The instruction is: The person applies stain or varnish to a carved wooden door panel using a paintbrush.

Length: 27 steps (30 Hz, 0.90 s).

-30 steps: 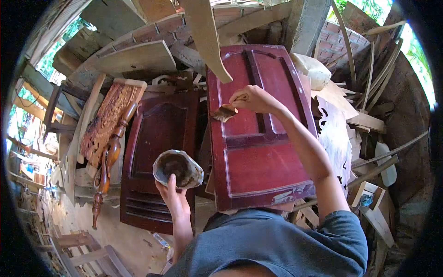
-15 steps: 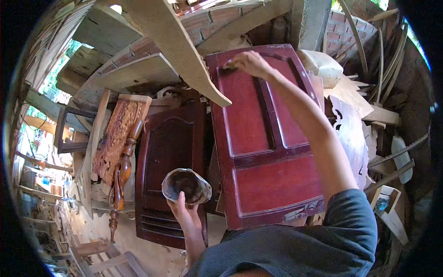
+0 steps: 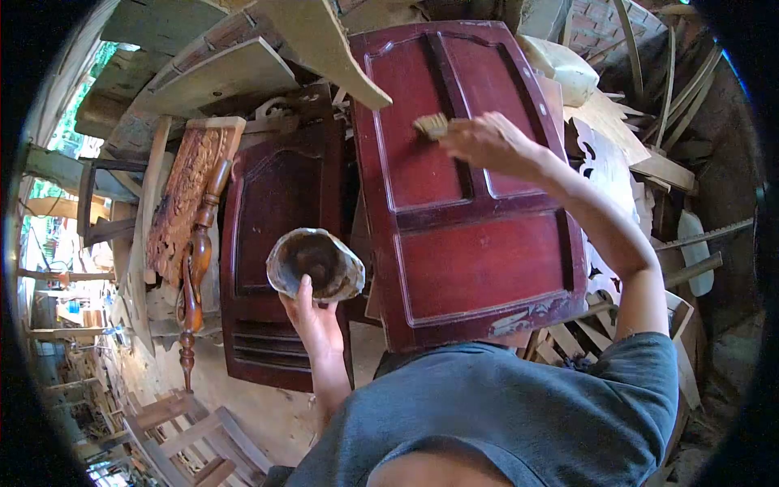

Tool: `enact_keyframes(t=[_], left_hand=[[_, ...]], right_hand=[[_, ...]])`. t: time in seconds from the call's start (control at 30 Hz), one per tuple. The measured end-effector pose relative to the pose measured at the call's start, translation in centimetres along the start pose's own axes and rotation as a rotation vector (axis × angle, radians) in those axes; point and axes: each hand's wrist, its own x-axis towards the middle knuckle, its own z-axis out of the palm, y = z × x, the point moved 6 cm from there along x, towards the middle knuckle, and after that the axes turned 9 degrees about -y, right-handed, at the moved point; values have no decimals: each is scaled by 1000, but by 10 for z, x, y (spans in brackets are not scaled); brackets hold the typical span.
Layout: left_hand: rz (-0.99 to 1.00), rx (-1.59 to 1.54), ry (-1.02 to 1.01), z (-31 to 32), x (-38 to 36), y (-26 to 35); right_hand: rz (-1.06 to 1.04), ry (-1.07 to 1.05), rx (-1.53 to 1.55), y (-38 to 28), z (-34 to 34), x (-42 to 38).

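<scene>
My right hand (image 3: 492,146) grips a paintbrush (image 3: 433,127), its dark bristle tips over the upper left panel of a reddish-brown wooden door (image 3: 466,268). The door leans in front of me, with raised mouldings around its panels and a pale worn patch on its lower edge. Low on the left, my left hand (image 3: 314,325) holds a cut-down plastic container (image 3: 350,274), thumb over the rim and fingers underneath. Its walls are stained and its inside is dark. Behind the container stands a second, darker door panel (image 3: 284,215).
A carved wooden panel (image 3: 182,195) and a turned post (image 3: 199,256) stand at the left. A board (image 3: 341,61) juts in from above, close to the door's upper left. To the right are a whitish jug (image 3: 560,69), a scroll-cut board (image 3: 608,191) and scrap wood.
My right hand with the brush has come down and right from the door's top left corner toward the panel's middle. The whole view has shifted, and the container remains in my left hand.
</scene>
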Motion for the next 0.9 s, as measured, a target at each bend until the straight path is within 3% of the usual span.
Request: enact_keyframes(t=[0.03,0.07,0.1,0.2,0.3,0.37,0.47,0.6,0.63,0.7,0.77,0.83,0.9], left_hand=[[-4,-3,4,1,-1,1],[0,-8,-15,2,-3,2],[5,-14,-34,3,-4,3],[36,10,-61,0,-11,4],[62,10,-72,-5,-21,8],[66,13,-51,-13,-25,7],[24,15,-4,-21,-31,6],[10,18,-24,-25,-33,8],[12,17,-36,-26,-33,10],[14,18,-40,-32,-32,13],[48,14,-37,-35,-32,16],[18,15,-30,-40,-31,14],[-2,25,-20,-44,-29,15]], right_hand=[[-59,8,-1,-22,-5,-16],[-49,-141,-106,-43,-5,-26],[-154,-72,-104,-66,-16,-42],[-170,12,135,-88,-25,-61],[191,8,372,-71,-48,-69],[234,126,172,-69,-49,-68],[252,152,130,-96,-16,-51],[119,96,643,-149,-16,-32],[52,93,732,-156,-15,-30],[109,159,759,-154,-24,-36],[158,324,498,-144,-31,-44],[35,357,208,-149,-13,-48],[47,253,350,-163,4,-58]])
